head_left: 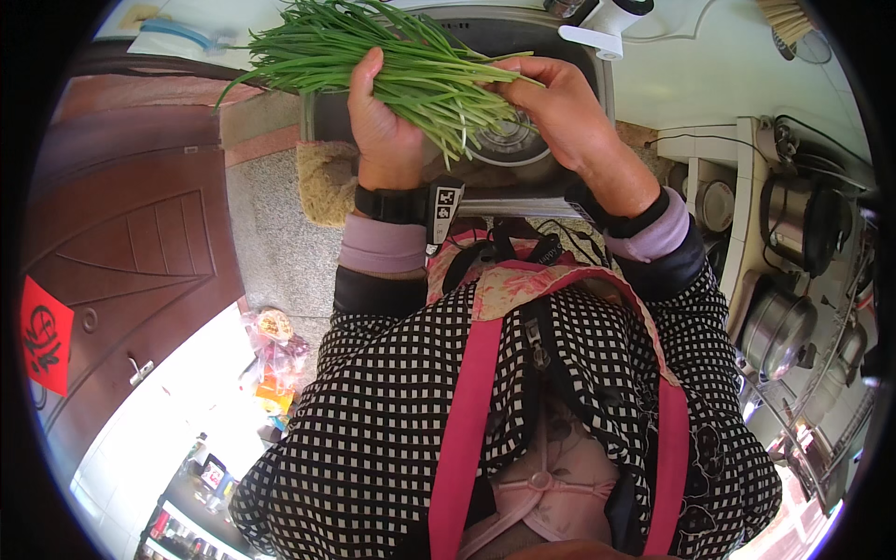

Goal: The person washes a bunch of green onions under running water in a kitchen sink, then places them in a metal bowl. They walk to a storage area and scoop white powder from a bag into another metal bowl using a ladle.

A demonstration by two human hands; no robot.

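Observation:
A large bunch of garlic chives lies across my left hand, above the sink. That hand is wrapped round the bunch from below, thumb up along its near side. The long green leaves fan out to the left, and the paler stem ends point right. My right hand is at those stem ends, thumb and fingers pinched together on a few stalks. The tips of its fingers are partly hidden behind the stems. Below the stems, the round sink drain shows.
A white faucet stands at the sink's far right. A tan towel hangs by its near left corner. Pots and a cooker fill shelves at right. A brown door is at left, with bags on the floor.

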